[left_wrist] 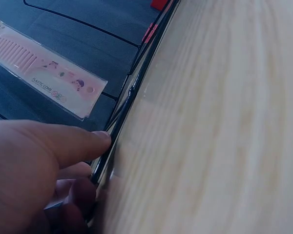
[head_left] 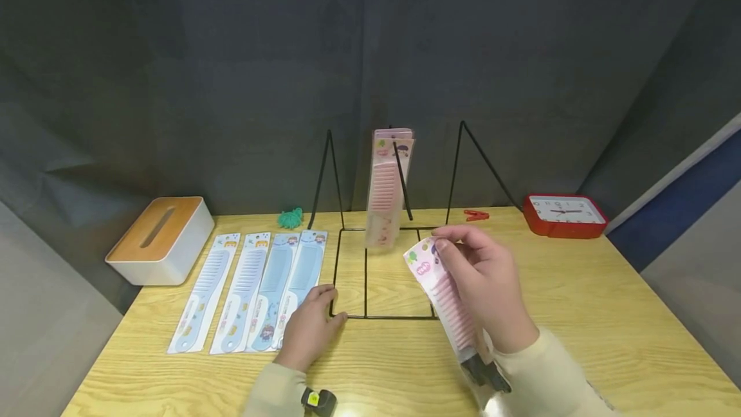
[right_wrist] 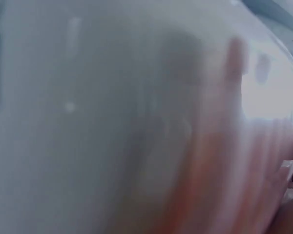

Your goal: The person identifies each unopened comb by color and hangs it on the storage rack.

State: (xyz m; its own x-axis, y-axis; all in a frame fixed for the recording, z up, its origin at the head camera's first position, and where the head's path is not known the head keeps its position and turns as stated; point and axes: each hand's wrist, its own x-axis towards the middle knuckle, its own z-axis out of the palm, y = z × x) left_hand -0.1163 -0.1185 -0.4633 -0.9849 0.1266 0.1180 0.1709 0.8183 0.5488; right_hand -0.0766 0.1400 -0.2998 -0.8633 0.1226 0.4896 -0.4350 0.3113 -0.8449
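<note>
My right hand pinches the top end of a packaged pink comb beside its hang hole, and the pack slants down toward me. In the right wrist view, blurred glossy plastic fills most of the picture. My left hand holds the front left corner of a black wire rack; in the left wrist view the thumb lies on the wire, fingers curled below. More packaged pink combs hang one behind another from the rack's middle hook.
Several packaged blue combs lie in a row at the left. Behind them stand a white tissue box with a wooden lid and a green string bundle. At the back right are a red clip and a red clock.
</note>
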